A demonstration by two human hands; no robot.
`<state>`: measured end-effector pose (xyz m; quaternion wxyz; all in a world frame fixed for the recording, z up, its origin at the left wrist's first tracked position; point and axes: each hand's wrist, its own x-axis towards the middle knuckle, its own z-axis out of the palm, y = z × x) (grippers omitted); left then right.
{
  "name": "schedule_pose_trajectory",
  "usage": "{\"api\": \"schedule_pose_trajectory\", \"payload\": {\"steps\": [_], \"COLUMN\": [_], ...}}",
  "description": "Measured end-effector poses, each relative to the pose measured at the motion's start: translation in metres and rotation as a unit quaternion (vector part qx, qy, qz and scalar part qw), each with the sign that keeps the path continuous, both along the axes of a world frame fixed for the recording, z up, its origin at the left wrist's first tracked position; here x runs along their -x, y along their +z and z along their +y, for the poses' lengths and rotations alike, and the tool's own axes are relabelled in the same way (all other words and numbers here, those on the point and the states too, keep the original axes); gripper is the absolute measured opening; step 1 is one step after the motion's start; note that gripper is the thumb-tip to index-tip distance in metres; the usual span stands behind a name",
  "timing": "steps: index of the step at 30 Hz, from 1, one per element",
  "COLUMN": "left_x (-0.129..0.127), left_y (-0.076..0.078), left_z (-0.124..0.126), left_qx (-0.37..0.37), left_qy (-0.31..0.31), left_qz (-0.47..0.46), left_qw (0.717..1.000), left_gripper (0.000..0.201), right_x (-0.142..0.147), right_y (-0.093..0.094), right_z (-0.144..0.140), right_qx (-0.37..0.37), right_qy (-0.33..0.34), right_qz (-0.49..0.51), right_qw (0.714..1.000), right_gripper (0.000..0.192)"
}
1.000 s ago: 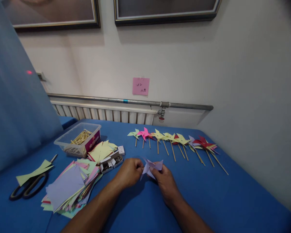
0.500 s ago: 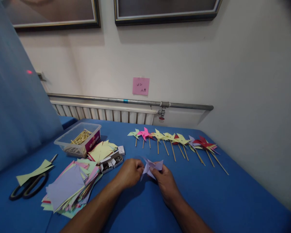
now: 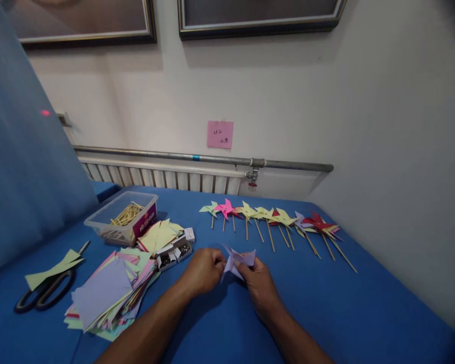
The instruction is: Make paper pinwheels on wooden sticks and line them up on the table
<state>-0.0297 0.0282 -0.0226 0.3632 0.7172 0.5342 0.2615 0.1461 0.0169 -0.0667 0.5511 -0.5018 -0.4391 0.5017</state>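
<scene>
A light purple paper pinwheel [image 3: 231, 258] is between my hands above the blue table, its blades folded in toward the middle. My right hand [image 3: 258, 283] pinches it, with the thumb pressed on the centre. At the pinwheel's left edge, my left hand [image 3: 208, 268] is closed with its fingertips drawn together; what they hold, if anything, is too small to make out. Close to my left hand lies a small open box [image 3: 176, 253] of shiny metal pieces. No stick shows on this pinwheel.
Pinwheels on sticks [image 3: 282, 217] lie in a row at the back right. On the left are a stack of coloured paper [image 3: 102, 293], cut sheets [image 3: 161, 235], scissors [image 3: 55, 288] under folded paper, and a clear plastic tub [image 3: 119, 217] of short sticks. A radiator [image 3: 167, 177] runs behind the table.
</scene>
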Motion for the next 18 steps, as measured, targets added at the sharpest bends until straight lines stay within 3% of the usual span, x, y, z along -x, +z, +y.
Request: {"api": "schedule_pose_trajectory", "payload": {"steps": [18], "left_x": [-0.0030], "left_y": [-0.0018], "left_z": [-0.0005], "left_qx": [-0.013], "left_qy": [-0.003], "left_qz": [-0.001], "left_qw": [1.000], "left_gripper": [0.018], "right_x": [0.0007], "right_y": [-0.0006], "right_z": [0.0003], "right_qx": [-0.014], "right_qy": [-0.019], "right_qz": [0.000], "right_qw": [1.000], "right_gripper": [0.031]}}
